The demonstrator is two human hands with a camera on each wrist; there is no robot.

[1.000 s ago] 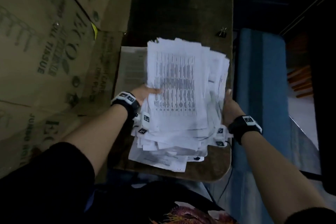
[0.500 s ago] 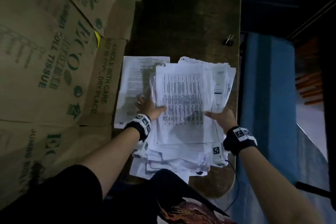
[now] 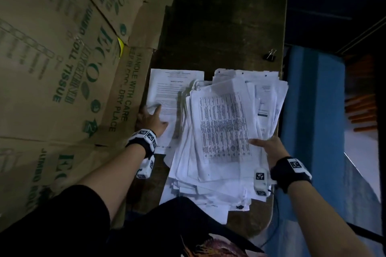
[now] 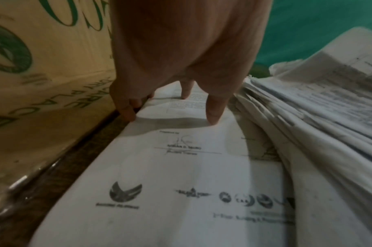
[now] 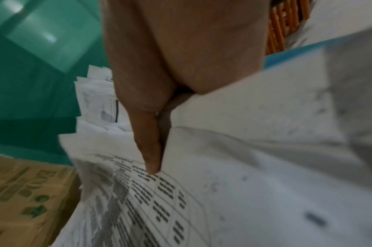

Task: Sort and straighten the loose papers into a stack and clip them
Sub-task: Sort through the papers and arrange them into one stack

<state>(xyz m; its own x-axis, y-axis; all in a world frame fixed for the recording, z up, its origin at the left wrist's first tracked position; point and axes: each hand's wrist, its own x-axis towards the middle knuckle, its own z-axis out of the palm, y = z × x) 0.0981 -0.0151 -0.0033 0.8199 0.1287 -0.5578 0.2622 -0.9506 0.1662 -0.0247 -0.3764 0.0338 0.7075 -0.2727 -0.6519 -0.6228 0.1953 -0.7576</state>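
Messy paper stack (image 3: 221, 131) sitting on the dark wooden tabletop (image 3: 219, 23), long axis running away from the body. Right hand (image 3: 269, 148) gripping its right edge, thumb on top. Left hand (image 3: 151, 120) pressing flat, fingers spread, on a single sheet (image 3: 167, 89) beside it. Binder clip (image 3: 271, 55) at the far right edge. Cardboard boxes (image 3: 62, 69) along the left.

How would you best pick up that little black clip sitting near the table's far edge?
Pinch the binder clip by its two wire handles, coming from above: they appear to stick up off the table, while the black body lies low. Free space surrounds it.
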